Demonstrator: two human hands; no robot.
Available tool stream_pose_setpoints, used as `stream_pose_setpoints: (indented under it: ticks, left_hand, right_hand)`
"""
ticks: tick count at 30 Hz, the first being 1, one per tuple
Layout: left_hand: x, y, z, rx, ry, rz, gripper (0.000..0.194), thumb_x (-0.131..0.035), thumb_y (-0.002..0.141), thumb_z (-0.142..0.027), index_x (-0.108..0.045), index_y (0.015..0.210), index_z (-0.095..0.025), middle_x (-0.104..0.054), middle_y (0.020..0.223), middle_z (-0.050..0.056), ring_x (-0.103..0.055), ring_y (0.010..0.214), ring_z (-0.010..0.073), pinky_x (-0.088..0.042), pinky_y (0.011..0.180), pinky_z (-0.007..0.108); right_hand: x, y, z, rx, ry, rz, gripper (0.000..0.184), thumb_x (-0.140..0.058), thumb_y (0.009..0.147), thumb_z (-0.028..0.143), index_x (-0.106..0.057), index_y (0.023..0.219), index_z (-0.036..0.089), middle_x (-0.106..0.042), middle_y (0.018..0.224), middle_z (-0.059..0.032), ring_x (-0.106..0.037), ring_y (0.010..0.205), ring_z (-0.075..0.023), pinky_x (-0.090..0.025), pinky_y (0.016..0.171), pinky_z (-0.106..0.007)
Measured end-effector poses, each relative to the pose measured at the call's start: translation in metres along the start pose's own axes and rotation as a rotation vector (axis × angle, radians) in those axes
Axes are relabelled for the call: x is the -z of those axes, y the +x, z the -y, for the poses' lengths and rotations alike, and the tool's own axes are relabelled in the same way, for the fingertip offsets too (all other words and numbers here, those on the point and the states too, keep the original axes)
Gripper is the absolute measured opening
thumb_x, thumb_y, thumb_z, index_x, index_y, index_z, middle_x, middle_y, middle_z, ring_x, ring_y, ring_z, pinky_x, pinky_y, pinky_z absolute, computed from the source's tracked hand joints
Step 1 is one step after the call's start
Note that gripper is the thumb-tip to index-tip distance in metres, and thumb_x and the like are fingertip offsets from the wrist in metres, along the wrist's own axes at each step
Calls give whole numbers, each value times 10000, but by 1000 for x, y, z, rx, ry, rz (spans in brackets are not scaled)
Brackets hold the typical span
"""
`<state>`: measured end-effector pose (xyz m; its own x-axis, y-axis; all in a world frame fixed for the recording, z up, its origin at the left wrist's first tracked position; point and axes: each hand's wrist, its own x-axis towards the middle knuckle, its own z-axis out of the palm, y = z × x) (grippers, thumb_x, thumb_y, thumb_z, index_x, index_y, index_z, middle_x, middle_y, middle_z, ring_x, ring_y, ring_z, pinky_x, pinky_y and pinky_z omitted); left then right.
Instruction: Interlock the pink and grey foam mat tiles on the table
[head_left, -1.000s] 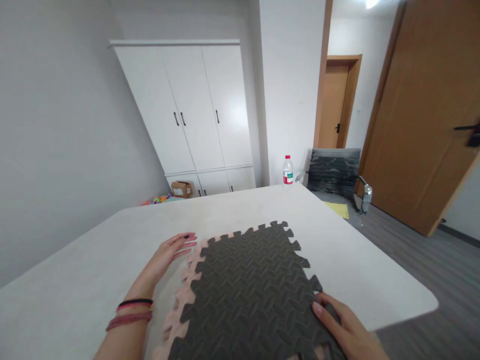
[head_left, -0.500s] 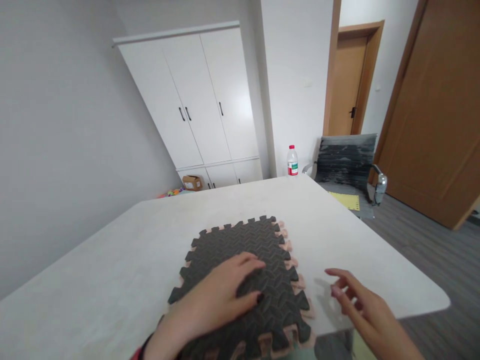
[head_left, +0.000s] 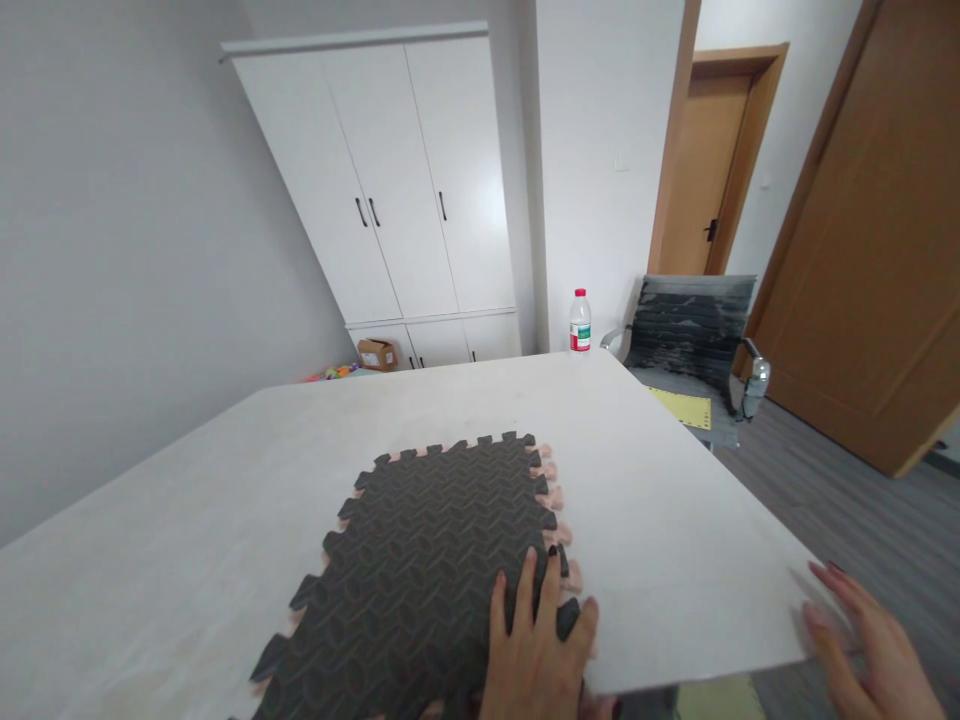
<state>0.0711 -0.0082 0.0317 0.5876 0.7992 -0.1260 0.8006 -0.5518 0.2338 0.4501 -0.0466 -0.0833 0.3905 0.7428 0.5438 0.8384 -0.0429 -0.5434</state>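
Note:
A dark grey foam puzzle mat [head_left: 420,540] with a woven-leaf texture and interlocking teeth lies flat on the white table. Pink foam teeth [head_left: 559,530] show from beneath it along the right side and a little at the far edge. My left hand [head_left: 534,640] rests palm down on the mat's near right part, fingers spread and thumb out over the right edge. Out to the right, my right hand [head_left: 870,640] is by the table's near right corner, thumb and forefinger apart, with nothing visible in it. The mat's near edge is partly cut off by the frame.
The white table [head_left: 675,560] extends around the mat. At its far edge stands a clear bottle [head_left: 580,325] with a red cap. Beyond are a chair [head_left: 690,330] with a yellow sheet [head_left: 681,407], a white cabinet [head_left: 405,180], a cardboard box [head_left: 376,354] and a wooden door [head_left: 855,250].
My left hand has gone from the mat's middle to its near right side, fingers now pointing forward. My right hand has moved farther right. The mat appears farther left in view.

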Motion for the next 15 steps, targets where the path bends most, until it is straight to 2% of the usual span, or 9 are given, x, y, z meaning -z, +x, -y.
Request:
stream_pose_setpoints:
  ticks: [4, 8, 12, 15]
  left_hand:
    - [-14, 7, -2, 75, -13, -66, 687, -665, 689, -530, -474, 1328, -367, -116, 1560, 85, -113, 1371, 516, -150, 973, 834]
    - [-24, 6, 4, 80, -11, -73, 557, -689, 679, -427, -548, 1216, -383, -92, 1562, 58, -121, 1377, 499, -157, 967, 826]
    - [-14, -1, 14, 131, -28, -91, 498, -680, 667, -388, -587, 1155, -365, -129, 1557, 58, -157, 1371, 500, -116, 963, 829]
    - [2, -13, 35, 258, -10, -139, 474, -644, 668, -344, -606, 1140, -362, -195, 1545, 51, -189, 1377, 467, -67, 992, 797]
  right_hand:
    - [-13, 1, 26, 90, -74, -65, 489, -375, 881, 423, -509, 1241, 120, -471, 1329, -174, -405, 1266, -358, -305, 1060, -549]
    - [-14, 1, 25, 114, -76, -103, 469, -376, 886, 376, -510, 1245, 106, -464, 1335, -188, -420, 1251, -368, -322, 1036, -570]
    - [-11, 1, 25, 135, -41, -85, 445, -407, 884, 357, -514, 1233, 102, -487, 1314, -195, -466, 1207, -362, -369, 1007, -560]
    - [-10, 1, 26, 130, -31, -89, 423, -420, 883, 340, -526, 1216, 101, -486, 1317, -201, -471, 1203, -366, -375, 1005, -559]
